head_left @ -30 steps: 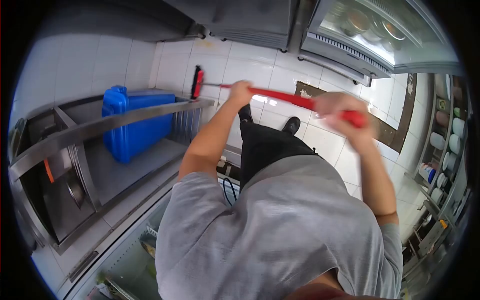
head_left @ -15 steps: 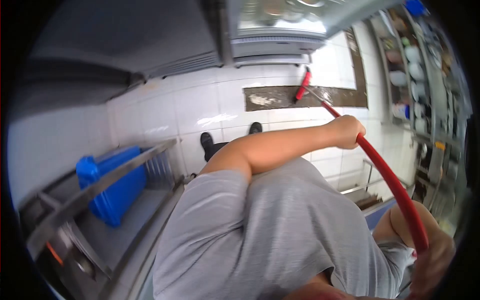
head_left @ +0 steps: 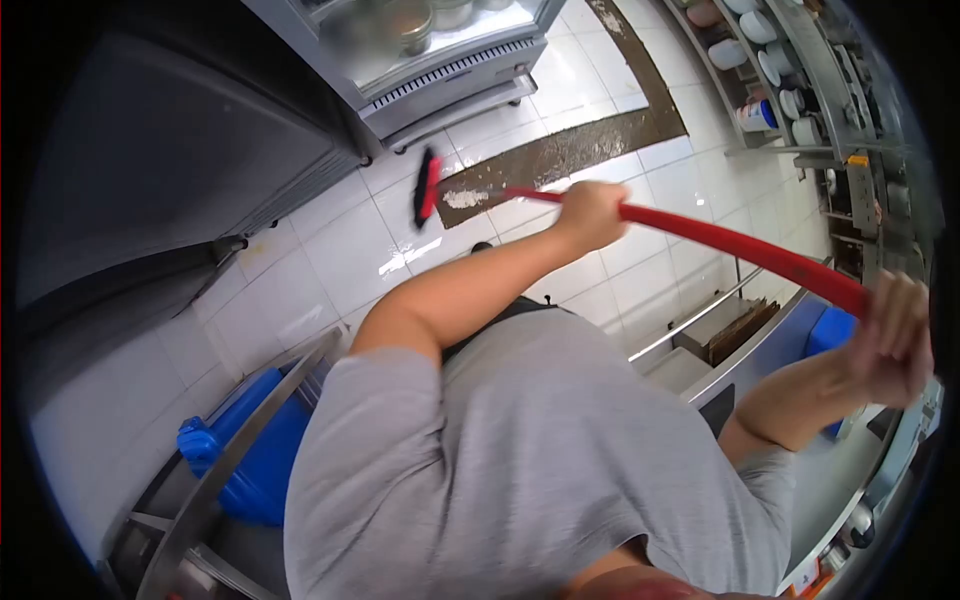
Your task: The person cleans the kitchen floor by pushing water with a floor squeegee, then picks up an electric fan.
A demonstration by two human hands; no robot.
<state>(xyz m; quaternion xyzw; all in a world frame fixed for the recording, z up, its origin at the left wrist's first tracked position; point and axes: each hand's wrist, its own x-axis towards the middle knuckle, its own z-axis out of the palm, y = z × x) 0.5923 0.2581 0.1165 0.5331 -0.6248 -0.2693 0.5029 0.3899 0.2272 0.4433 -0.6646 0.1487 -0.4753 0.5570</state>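
A long red-handled floor squeegee slants across in front of my body. Its red-and-black head is at the floor; blur hides whether the dark edge is rubber or bristle. My left hand is closed around the handle nearer the head. At the upper end, my right hand is closed on the handle, somewhat blurred. Just right of the head lies a wet brown floor strip with whitish bits on its near end.
A glass-fronted cabinet and a dark metal unit stand ahead. Shelves with bowls line the right. A blue container sits behind a metal rail at left. White floor tiles look wet.
The squeegee head has swung left, from over the brown strip to beyond its left end. Both hands have shifted with the handle, my left hand leftward, my right hand forward. The view has turned.
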